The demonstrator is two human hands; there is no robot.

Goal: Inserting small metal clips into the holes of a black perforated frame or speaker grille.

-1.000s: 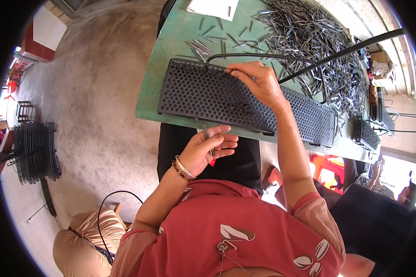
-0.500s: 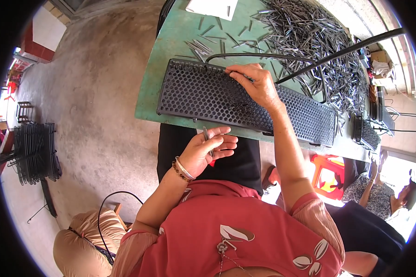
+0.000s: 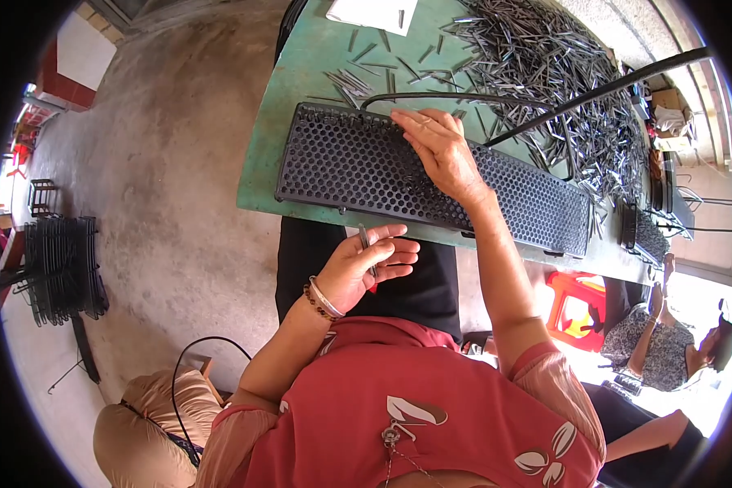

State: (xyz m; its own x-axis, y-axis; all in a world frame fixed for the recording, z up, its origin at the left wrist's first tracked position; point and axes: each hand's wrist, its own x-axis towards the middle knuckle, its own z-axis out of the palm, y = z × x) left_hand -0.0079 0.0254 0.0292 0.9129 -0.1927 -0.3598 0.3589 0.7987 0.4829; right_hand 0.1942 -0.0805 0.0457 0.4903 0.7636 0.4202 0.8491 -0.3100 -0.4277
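A long black rack (image 3: 342, 167) full of round holes lies along the near edge of the green table. Small dark rods (image 3: 350, 119) stand along its far left rows. Over the rack's middle reaches my right hand (image 3: 441, 153), its fingertips close together at the far edge. Anything pinched there is too small or hidden to make out. Below the rack's near edge, my left hand (image 3: 359, 264) holds a few thin metal rods (image 3: 364, 237) between thumb and fingers, its other fingers loosely spread.
A big heap of dark metal rods (image 3: 545, 73) covers the table's far right, with loose ones (image 3: 350, 84) behind the rack. A black bar (image 3: 602, 95) slants above it. Another person (image 3: 659, 342) sits at the right, near a red stool (image 3: 573, 309). Black racks (image 3: 61, 268) stand at left.
My right hand has turned flatter, and its fingertips have shifted slightly left and toward the rack's far edge. My left hand has barely moved. The person at right has shifted their arms.
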